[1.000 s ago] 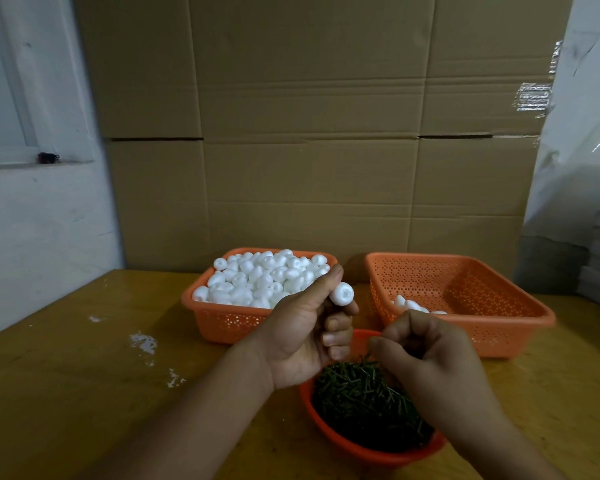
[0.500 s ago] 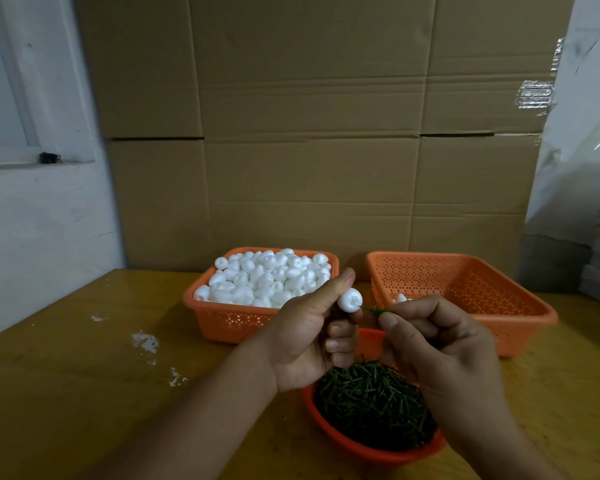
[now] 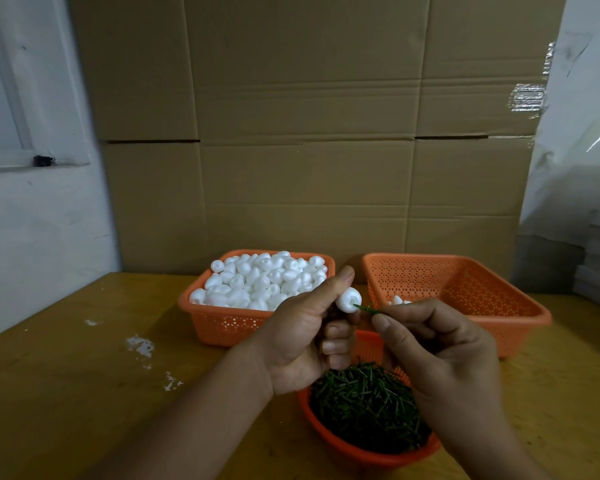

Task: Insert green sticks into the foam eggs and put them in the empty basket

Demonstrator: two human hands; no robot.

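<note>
— Pinching a small white foam egg (image 3: 349,300) between thumb and forefinger of the left hand (image 3: 303,336), remaining fingers curled under, just ahead of the knuckles and above the round orange bowl of short green sticks (image 3: 368,407).

— And the right hand (image 3: 440,344)?

— Closed on one thin green stick (image 3: 365,309), thumb and forefinger nipping its rear part, tip touching the egg's near face. Cannot tell how deep the tip sits.

— Handling, then?

— Probably featherweight and dentable, that foam; likely crushes under a hard squeeze and crumbles where pierced. Best held round the widest part, sides only, leaving the end toward the right hand bare. Seems dry and slightly grippy, so no need for force.

— The stick?

— Looks slender and fairly stiff, yet apt to bend or skid off the curve if pushed from far back. Better gripped close to the tip, driven straight along the egg's long axis.

— Destination afterwards?

— Beyond the right hand: a perforated orange plastic basket (image 3: 499,327), nearly empty, holding a few white pieces by its near-left corner. Beyond the left hand: a matching orange basket heaped with white foam eggs (image 3: 222,327).

— Risks?

— Possibly an off-centre entry, splitting the foam, or the egg popping out of a light pinch.
</note>
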